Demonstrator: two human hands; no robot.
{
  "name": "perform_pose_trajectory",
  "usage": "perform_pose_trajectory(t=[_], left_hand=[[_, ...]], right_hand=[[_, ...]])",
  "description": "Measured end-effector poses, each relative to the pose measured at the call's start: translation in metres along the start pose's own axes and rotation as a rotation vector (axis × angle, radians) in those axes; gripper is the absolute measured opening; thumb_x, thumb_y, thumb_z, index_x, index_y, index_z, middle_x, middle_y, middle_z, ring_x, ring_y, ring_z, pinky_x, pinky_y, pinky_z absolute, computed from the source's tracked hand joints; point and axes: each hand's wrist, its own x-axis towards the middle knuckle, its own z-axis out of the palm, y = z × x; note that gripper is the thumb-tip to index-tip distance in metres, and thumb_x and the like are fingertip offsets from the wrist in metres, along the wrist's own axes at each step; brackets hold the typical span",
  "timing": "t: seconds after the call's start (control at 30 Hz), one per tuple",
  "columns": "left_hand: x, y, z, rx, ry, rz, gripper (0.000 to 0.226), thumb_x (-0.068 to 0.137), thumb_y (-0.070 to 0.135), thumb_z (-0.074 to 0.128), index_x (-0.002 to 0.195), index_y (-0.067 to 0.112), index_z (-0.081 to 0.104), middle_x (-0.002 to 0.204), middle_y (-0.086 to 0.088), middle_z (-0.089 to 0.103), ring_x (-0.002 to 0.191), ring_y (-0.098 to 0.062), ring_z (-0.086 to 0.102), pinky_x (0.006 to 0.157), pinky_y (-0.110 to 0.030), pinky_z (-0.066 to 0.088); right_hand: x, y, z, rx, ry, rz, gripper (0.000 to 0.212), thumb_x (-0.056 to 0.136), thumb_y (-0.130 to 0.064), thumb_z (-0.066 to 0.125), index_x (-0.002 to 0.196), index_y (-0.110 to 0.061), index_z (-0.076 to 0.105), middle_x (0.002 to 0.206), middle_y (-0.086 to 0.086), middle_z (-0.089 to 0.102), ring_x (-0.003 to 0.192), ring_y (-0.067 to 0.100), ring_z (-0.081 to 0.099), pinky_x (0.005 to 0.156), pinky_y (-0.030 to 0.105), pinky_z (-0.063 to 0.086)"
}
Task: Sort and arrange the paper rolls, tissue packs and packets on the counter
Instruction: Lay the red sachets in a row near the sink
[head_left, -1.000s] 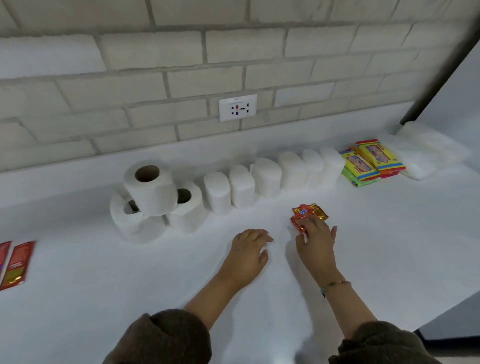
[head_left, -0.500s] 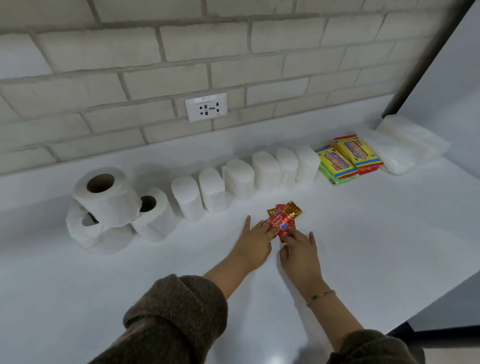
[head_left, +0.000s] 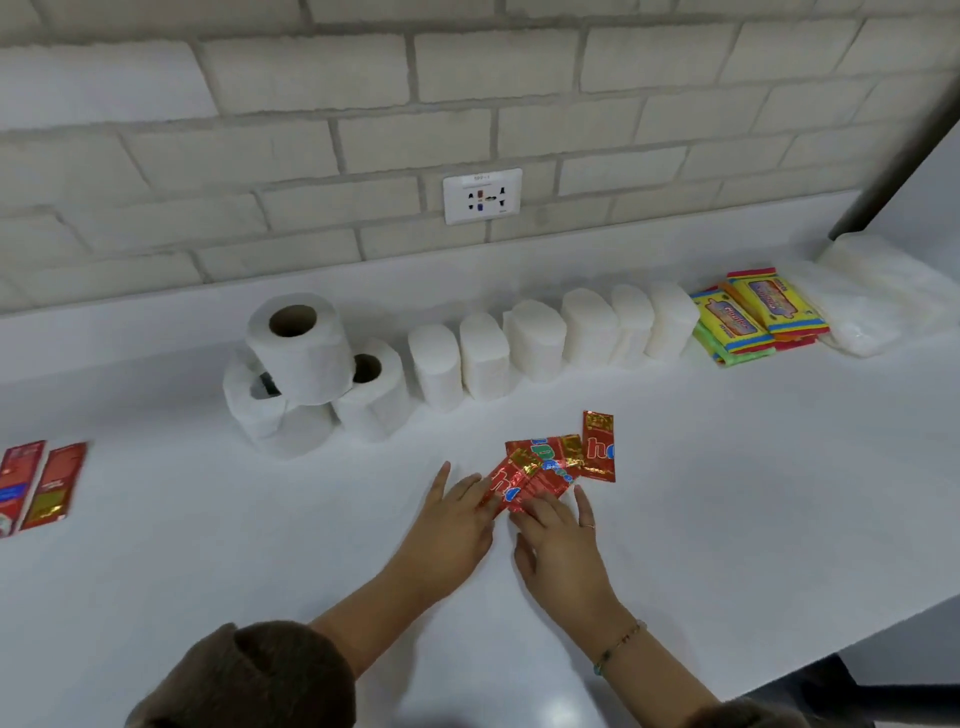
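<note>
Several small red foil packets (head_left: 558, 461) lie fanned out on the white counter (head_left: 727, 493). My left hand (head_left: 447, 525) and my right hand (head_left: 563, 551) rest flat side by side, fingertips pressing on the nearest packets. Behind them three paper rolls (head_left: 306, 364) form a small pile. A row of white tissue packs (head_left: 550, 343) stands along the back. Yellow-green tissue packs (head_left: 753, 314) lie at the right end of the row. Two longer red packets (head_left: 39, 486) lie flat at the far left.
A clear bag of white packs (head_left: 878, 296) lies in the far right corner by a dark post. A wall socket (head_left: 482, 196) sits in the brick wall. The counter's front edge runs diagonally at lower right.
The red packets went from a tight bunch under my right hand to a spread fan. My left hand moved over to join the right on them. The camera view shifted.
</note>
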Motion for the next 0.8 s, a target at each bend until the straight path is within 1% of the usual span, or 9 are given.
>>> perform_pose_trajectory(t=[0.07, 0.13, 0.2, 0.3, 0.43, 0.6, 0.67, 0.73, 0.8], left_hand=[[-0.036, -0.017, -0.004, -0.002, 0.014, -0.068, 0.038, 0.071, 0.030, 0.070, 0.108, 0.026, 0.067, 0.103, 0.007, 0.069, 0.098, -0.010, 0.065, 0.098, -0.049, 0.041], [-0.073, -0.035, -0.006, 0.023, 0.034, -0.164, 0.030, 0.077, 0.031, 0.059, 0.105, 0.025, 0.069, 0.101, 0.006, 0.070, 0.094, -0.010, 0.066, 0.100, -0.043, 0.041], [-0.103, -0.048, -0.011, 0.005, 0.041, -0.274, 0.037, 0.080, 0.031, 0.043, 0.102, 0.021, 0.070, 0.100, 0.003, 0.071, 0.089, -0.014, 0.067, 0.102, -0.036, 0.034], [-0.149, -0.068, -0.024, 0.001, 0.008, -0.450, 0.046, 0.089, 0.035, 0.030, 0.103, 0.019, 0.071, 0.102, 0.002, 0.071, 0.088, -0.016, 0.067, 0.093, -0.032, 0.027], [-0.195, -0.088, -0.043, -0.033, -0.079, -0.630, 0.068, 0.096, 0.042, 0.006, 0.104, 0.020, 0.070, 0.101, 0.002, 0.071, 0.089, -0.019, 0.067, 0.091, -0.035, 0.027], [-0.238, -0.116, -0.050, -0.028, -0.044, -0.753, 0.070, 0.095, 0.047, 0.004, 0.107, 0.019, 0.068, 0.104, 0.002, 0.072, 0.100, -0.020, 0.066, 0.101, -0.044, 0.022], [-0.251, -0.132, -0.049, -0.022, -0.044, -0.777, 0.070, 0.095, 0.046, 0.005, 0.110, 0.018, 0.067, 0.109, 0.001, 0.071, 0.105, -0.022, 0.064, 0.104, -0.046, 0.019], [-0.260, -0.149, -0.050, -0.020, -0.054, -0.800, 0.071, 0.096, 0.045, 0.004, 0.113, 0.018, 0.066, 0.113, 0.000, 0.069, 0.109, -0.022, 0.063, 0.109, -0.047, 0.012], [-0.265, -0.168, -0.049, -0.015, -0.058, -0.812, 0.071, 0.096, 0.043, 0.002, 0.116, 0.017, 0.065, 0.116, -0.001, 0.068, 0.113, -0.023, 0.061, 0.110, -0.048, 0.003]], right_hand=[[-0.001, -0.023, 0.004, 0.039, -0.027, -0.047, 0.030, 0.073, -0.028, 0.073, 0.102, -0.028, 0.066, 0.104, -0.009, 0.067, 0.105, 0.015, 0.061, 0.104, 0.052, 0.032], [-0.001, -0.047, 0.009, 0.094, -0.044, -0.115, 0.026, 0.075, -0.029, 0.069, 0.101, -0.029, 0.066, 0.103, -0.011, 0.067, 0.104, 0.015, 0.059, 0.104, 0.045, 0.034], [0.002, -0.068, 0.011, 0.132, -0.072, -0.174, 0.022, 0.076, -0.031, 0.063, 0.098, -0.030, 0.065, 0.101, -0.014, 0.065, 0.102, 0.012, 0.058, 0.100, 0.040, 0.038], [0.006, -0.108, 0.016, 0.184, -0.139, -0.268, 0.022, 0.076, -0.031, 0.064, 0.098, -0.032, 0.064, 0.101, -0.015, 0.065, 0.100, 0.009, 0.057, 0.095, 0.041, 0.045], [0.009, -0.159, 0.029, 0.219, -0.213, -0.382, 0.028, 0.080, -0.032, 0.061, 0.108, -0.031, 0.062, 0.111, -0.014, 0.065, 0.107, 0.006, 0.058, 0.104, 0.046, 0.034], [0.020, -0.215, 0.042, 0.232, -0.362, -0.464, 0.040, 0.087, -0.034, 0.041, 0.123, -0.024, 0.054, 0.128, -0.006, 0.058, 0.123, 0.010, 0.049, 0.111, 0.052, 0.020], [0.030, -0.236, 0.047, 0.324, -0.400, -0.453, 0.038, 0.089, -0.029, 0.041, 0.124, -0.017, 0.052, 0.136, 0.002, 0.049, 0.129, 0.014, 0.042, 0.116, 0.045, 0.007], [0.040, -0.256, 0.050, 0.404, -0.427, -0.405, 0.036, 0.090, -0.024, 0.045, 0.124, -0.012, 0.050, 0.140, 0.006, 0.041, 0.131, 0.016, 0.039, 0.118, 0.039, 0.003], [0.052, -0.275, 0.055, 0.394, -0.412, -0.387, 0.043, 0.090, -0.024, 0.047, 0.131, -0.013, 0.043, 0.141, 0.004, 0.039, 0.132, 0.015, 0.036, 0.118, 0.036, 0.002]])
